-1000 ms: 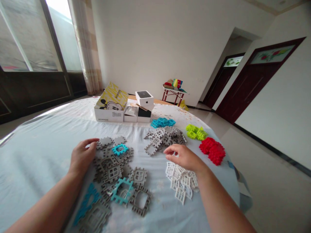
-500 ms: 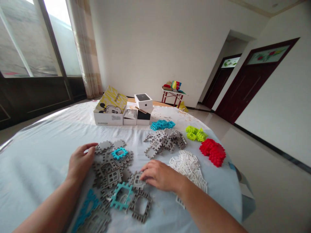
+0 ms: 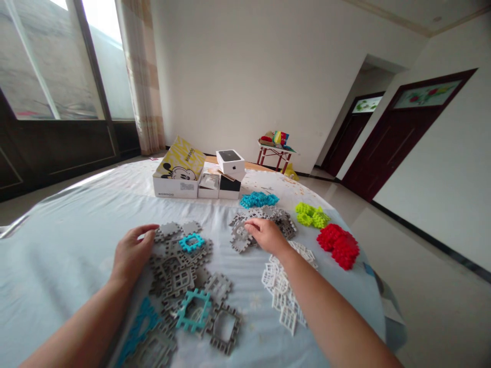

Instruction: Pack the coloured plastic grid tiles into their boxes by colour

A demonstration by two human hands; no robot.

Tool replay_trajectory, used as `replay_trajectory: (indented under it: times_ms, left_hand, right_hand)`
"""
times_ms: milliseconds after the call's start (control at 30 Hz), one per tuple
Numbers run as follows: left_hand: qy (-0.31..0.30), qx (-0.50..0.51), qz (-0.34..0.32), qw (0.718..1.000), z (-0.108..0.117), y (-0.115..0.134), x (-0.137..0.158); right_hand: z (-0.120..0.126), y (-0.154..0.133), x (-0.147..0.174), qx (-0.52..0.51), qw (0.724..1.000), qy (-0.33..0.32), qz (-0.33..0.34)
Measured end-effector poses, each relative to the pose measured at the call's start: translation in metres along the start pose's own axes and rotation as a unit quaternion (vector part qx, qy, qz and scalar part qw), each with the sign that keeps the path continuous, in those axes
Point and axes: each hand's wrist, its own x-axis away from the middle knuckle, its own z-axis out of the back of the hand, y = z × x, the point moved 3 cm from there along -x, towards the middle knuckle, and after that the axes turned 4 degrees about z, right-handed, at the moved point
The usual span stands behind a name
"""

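My left hand [image 3: 134, 250] rests at the left edge of the near pile of grey interlocking tiles [image 3: 180, 255], thumb and fingers closed at the rim of a flat grey tile [image 3: 169, 230]. A blue frame tile [image 3: 192, 242] and a teal frame tile [image 3: 194, 311] lie on that pile. Farther off, my right hand [image 3: 266, 235] reaches over the second grey pile [image 3: 284, 222], its fingertips pinched on a grey interlocking tile [image 3: 240, 239] at the pile's left side. Below my right forearm spread white lattice pieces [image 3: 278, 281], partly hidden by the arm.
Blue pieces [image 3: 259, 200], lime pieces [image 3: 312, 215] and red pieces [image 3: 338, 246] lie in heaps along the back and right. A yellow and white box [image 3: 176, 186] and smaller boxes [image 3: 230, 163] stand at the back of the cloth-covered table [image 3: 76, 220].
My right hand has moved away from the near grey pile, forward and right to the far grey pile. A solid grey tile now shows under its fingertips. My left hand stays at the near pile.
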Motion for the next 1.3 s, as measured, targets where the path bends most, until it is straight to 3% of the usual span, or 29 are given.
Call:
replay_trajectory:
  times_ms: [133,233,400,533,633,733,933,1033,1133,1300]
  left_hand:
    - [0.005,0.002,-0.004,1.000,-0.001,-0.001,0.000]
    - [0.009,0.008,-0.006,1.000,-0.002,-0.002,-0.001]
    - [0.016,0.014,-0.011,1.000,-0.004,-0.003,-0.001]
    - [0.016,0.016,-0.011,1.000,-0.004,-0.003,0.000]
    - [0.016,0.016,-0.011,1.000,-0.004,-0.004,0.001]
    - [0.016,0.014,-0.012,1.000,-0.003,-0.003,0.002]
    - [0.014,0.009,-0.011,1.000,-0.001,-0.001,0.001]
    - [0.014,0.009,-0.009,1.000,-0.001,0.000,0.001]
    - [0.017,0.011,-0.009,1.000,-0.002,-0.001,0.001]
    - [0.021,0.018,-0.013,1.000,-0.003,-0.002,0.001]
  right_hand:
    - [0.003,0.004,-0.012,0.061,0.996,0.066,0.015]
    - [-0.001,-0.008,-0.005,0.062,0.995,0.055,0.052]
    - [-0.019,-0.041,0.022,0.013,0.989,-0.076,0.123]
    - [-0.035,-0.062,0.039,-0.024,0.960,-0.199,0.197]
    - [-0.044,-0.067,0.045,-0.027,0.939,-0.265,0.216]
    - [-0.049,-0.064,0.047,-0.020,0.928,-0.309,0.208]
    - [-0.046,-0.053,0.048,-0.011,0.926,-0.330,0.183]
    - [-0.043,-0.051,0.050,-0.009,0.928,-0.327,0.176]
    - [-0.034,-0.048,0.045,-0.007,0.946,-0.284,0.158]
    - [-0.008,-0.031,0.018,0.025,0.988,-0.104,0.113]
